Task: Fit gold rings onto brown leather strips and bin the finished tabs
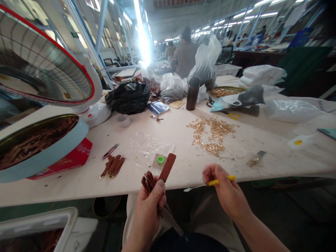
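Curling around a bundle of brown strips [148, 181], the left grip [152, 200] is closed at the bench's [172, 131] front edge, its thumb pinning one wider brown strip [168, 167] that tilts up to the right; fingers hide the bundle's lower part, so the strips cannot be counted. Farther right along that edge, the right grip [225, 183] is closed on a yellow-handled tool [222, 180] whose pale tip points left, too blurred to identify. More strips with gold-coloured fittings [112, 166] lie near the front edge at left, just beside pink-handled snips [110, 151]. Behind the wider strip, a green cap [160, 159] sits on a small square, partly covered. Gold-coloured rings [212, 131] spread across the bench's middle, overlapping too much to count. The round tin [84, 134] of brown pieces and the fan [90, 80] are cut off at left. Toward the back edge, the contents of a black plastic bag [128, 98] are hidden.
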Motion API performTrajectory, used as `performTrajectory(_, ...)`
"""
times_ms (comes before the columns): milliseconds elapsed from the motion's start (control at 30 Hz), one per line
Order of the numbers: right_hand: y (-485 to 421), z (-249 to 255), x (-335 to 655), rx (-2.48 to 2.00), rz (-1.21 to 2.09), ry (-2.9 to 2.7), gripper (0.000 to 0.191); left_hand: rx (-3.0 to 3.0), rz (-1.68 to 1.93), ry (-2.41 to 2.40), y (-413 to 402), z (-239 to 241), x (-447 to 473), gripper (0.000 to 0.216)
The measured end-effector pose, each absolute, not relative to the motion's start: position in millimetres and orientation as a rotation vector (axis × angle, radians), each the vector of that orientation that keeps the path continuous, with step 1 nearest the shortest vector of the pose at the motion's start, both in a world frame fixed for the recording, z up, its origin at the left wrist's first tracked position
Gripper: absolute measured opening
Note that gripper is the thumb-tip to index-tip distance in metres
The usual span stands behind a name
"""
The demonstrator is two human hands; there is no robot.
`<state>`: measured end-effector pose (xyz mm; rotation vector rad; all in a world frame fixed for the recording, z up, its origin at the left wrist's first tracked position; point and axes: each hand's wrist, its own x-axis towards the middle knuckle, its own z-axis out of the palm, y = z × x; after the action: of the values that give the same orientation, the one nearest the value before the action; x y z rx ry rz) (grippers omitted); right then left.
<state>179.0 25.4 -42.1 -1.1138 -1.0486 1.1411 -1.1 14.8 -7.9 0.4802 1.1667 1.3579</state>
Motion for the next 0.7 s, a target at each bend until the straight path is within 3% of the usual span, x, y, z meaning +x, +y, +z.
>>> performTrajectory(700, 55, -34, 222, -1.075, 0.742, -0.684, 0.033, 0.45, 1.243, 1.225, 18, -33, 3, 0.043)
